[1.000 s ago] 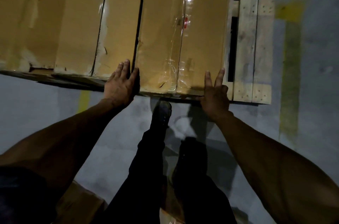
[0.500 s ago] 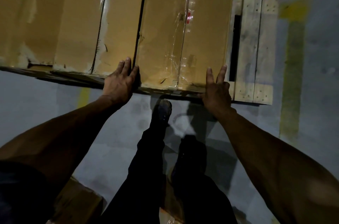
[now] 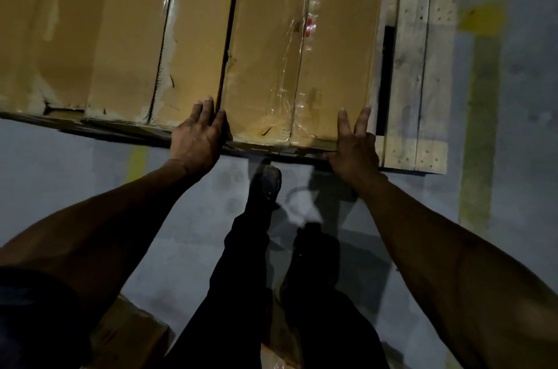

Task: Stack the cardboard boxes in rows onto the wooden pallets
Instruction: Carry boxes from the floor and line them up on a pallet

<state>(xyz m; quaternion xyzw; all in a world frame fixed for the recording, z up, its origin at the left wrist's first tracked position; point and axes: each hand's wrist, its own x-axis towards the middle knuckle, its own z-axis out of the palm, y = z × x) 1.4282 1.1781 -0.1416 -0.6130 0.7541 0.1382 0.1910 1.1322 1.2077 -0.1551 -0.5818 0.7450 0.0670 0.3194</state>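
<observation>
Pressing box (image 3: 299, 66) near edge: left hand (image 3: 196, 139) flat, fingers straight | right hand (image 3: 354, 148) flat, fingers spread at its corner | box lies rightmost in row on pallet (image 3: 419, 81), touching next box (image 3: 193, 36)

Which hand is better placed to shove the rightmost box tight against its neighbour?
Right. The right hand sits at the rightmost box's outer near corner, with bare pallet beyond. The left hand rests over the seam, so probably just steadies.

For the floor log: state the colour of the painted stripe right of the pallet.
Yellow, worn and dull, on the grey floor: painted stripe, seen in the head view.
</observation>
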